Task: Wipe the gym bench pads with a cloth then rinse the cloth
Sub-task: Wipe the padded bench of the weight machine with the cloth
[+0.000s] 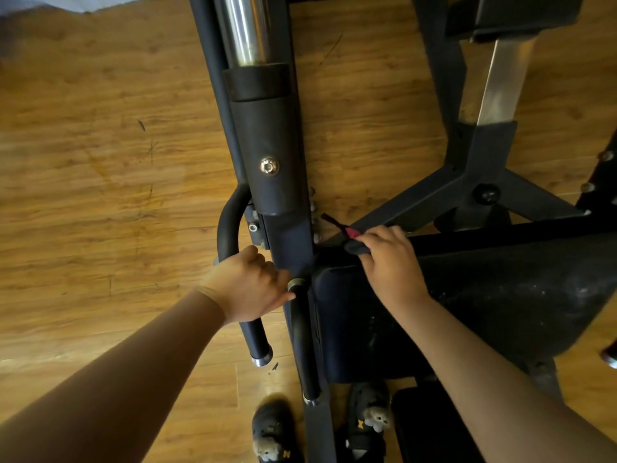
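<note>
— At the far edge of the pad (350, 312), how's the right hand (390, 262)?
— Arm stretched forward, fingers curled round a dark cloth (354, 244) with a red bit, at that edge.
— And the left hand (247, 289)?
— Palm down, wrapped round a curved handle (228, 225) left of the pad.
— Counts?
— Two hands, one cloth, two shoes (272, 429) on the floor (100, 162).

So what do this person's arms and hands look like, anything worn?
The left hand and right hand are bare: no gloves, rings or watch show. The left arm wears a smooth, close-fitting brownish sleeve ending in a thin hem at the wrist. Whether the right forearm is sleeved too, I cannot tell.
</note>
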Demonstrator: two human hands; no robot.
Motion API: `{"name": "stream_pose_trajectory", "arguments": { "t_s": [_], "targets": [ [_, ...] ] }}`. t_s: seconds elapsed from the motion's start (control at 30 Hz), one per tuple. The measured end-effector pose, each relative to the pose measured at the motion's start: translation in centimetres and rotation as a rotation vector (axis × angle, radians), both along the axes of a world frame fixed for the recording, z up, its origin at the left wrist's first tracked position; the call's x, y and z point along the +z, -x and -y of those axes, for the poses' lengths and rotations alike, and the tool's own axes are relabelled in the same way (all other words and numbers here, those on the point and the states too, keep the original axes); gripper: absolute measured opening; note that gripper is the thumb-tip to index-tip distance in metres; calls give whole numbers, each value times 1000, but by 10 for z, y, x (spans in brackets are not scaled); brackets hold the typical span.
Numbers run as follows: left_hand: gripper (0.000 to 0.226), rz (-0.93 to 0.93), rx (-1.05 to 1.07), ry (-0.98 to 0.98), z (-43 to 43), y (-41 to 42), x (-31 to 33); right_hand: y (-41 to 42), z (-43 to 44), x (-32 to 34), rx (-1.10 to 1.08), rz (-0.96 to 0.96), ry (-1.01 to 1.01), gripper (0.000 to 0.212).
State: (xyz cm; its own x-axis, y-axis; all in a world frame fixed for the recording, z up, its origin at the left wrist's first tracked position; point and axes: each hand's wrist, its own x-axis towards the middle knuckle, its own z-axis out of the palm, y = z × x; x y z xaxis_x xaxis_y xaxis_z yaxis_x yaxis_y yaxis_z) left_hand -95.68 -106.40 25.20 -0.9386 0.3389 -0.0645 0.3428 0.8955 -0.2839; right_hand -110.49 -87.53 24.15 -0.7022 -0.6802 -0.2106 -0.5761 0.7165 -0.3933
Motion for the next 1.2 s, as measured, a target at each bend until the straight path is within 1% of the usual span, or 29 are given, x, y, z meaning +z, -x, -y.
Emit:
{"name": "stream_pose_trajectory", "arguments": {
  "t_s": [0.07, 0.1, 0.2, 0.27, 0.4, 0.5, 0.6, 0.67, 0.73, 0.83, 0.9, 0.97, 1.03, 1.1, 1.13, 1.2],
  "targets": [
    [50, -5, -9, 7, 1, 0, 0, -6, 4, 3, -93, -8, 5, 31],
    [50, -7, -11, 10, 0, 1, 0, -15, 11, 4, -87, 6, 16, 31],
    [51, -21, -3, 30, 0, 0, 0, -44, 34, 5, 100, 71, 55, 32],
    [51, -20, -6, 29, 1, 0, -2, -37, 32, 3, 158, 70, 74, 33],
    [50, -34, -1, 33, 0, 0, -2, -2, 1, 2, 3, -11, -40, 33],
    [51, -31, -1, 24, 0, -1, -3, -14, 12, 7, -36, 13, -53, 34],
    [52, -37, 7, 31, 0, -1, -3, -37, 40, 9, 100, 83, -49, 37],
    [53, -40, 9, 37, -1, -1, -3, -38, 45, 7, 172, 80, -65, 39],
    [56, -47, 3, 40, 0, -1, -4, -24, 36, 7, 190, 52, -83, 41],
    [62, -77, 6, 41, 0, -2, -7, 5, 3, 5, 70, -40, -141, 39],
    [58, -59, 21, 40, -1, -2, -7, 23, -19, 6, -36, -93, -191, 35],
    [56, -21, 41, 46, 1, -3, -9, 24, -22, 7, -98, -71, -166, 34],
    [53, 29, 88, 57, -1, -2, -7, 10, -8, 9, -68, -2, -102, 35],
    [46, 41, 203, 42, -10, 3, 1, -8, 7, 8, 20, 52, -50, 39],
    [45, 32, 295, -7, -17, 8, 7, -12, 11, 7, 50, 70, -35, 40],
    [41, -7, 486, -176, -31, 22, 13, -3, 7, 4, 79, 82, -31, 41]
  ]
}}
